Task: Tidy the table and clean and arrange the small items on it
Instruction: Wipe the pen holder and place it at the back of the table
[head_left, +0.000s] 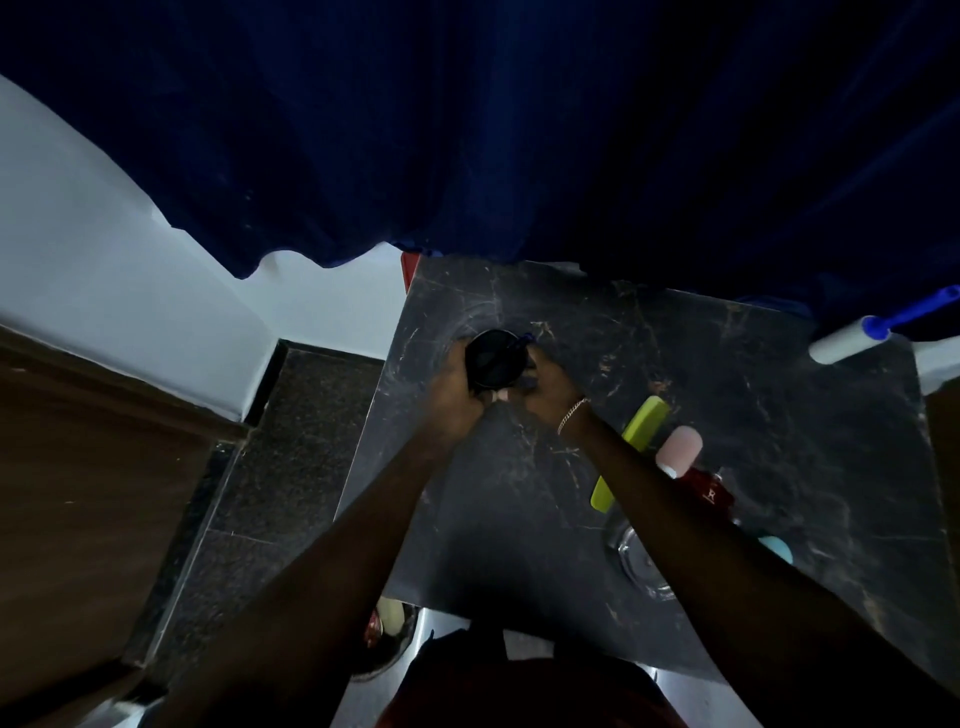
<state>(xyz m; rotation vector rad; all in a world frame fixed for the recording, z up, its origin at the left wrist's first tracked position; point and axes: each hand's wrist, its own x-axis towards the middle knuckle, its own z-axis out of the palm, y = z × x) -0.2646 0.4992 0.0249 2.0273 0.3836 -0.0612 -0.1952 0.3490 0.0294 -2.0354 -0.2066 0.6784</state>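
Head view: both hands' fingers (470, 387) hide black cup (493, 358).

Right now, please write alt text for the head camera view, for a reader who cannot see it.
Both hands, left hand and right hand, hold a round black container over a dark marble-patterned table. A lime green comb, a pink cylinder and a white lint roller lie to the right.

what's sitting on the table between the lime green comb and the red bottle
In the head view, a pale pink capsule-shaped item lies between the lime green comb and the red bottle, close beside both on the dark marble table.
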